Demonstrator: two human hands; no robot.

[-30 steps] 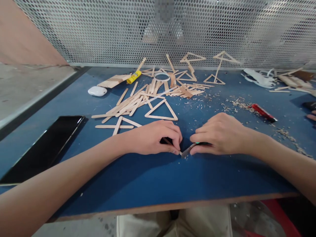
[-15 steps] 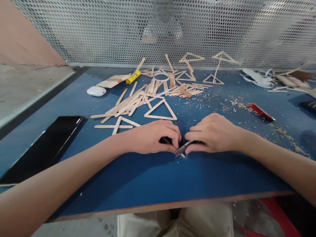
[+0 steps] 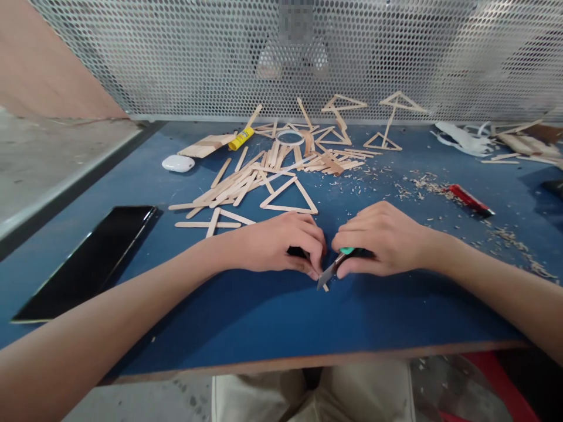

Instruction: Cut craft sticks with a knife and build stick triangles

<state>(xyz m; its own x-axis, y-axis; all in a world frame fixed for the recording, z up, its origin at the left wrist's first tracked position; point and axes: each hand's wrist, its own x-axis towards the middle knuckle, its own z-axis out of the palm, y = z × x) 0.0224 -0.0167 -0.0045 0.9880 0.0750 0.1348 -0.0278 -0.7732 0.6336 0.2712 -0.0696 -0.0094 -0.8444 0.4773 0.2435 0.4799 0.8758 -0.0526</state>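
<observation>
My left hand presses a wooden craft stick flat on the blue table; only the stick's tip shows past my fingers. My right hand grips a utility knife with a green slider. Its blade tip rests against the stick's exposed end, right beside my left fingertips. Both hands sit close together near the table's middle front.
A pile of craft sticks and a glued stick triangle lie behind my hands. A black phone lies at left. A white earbud case, a yellow glue stick, a red cutter and wood shavings are scattered farther back.
My right hand has moved left toward my left hand, and the knife blade has swung down onto the stick's tip. A hand at the far right edge is gone.
</observation>
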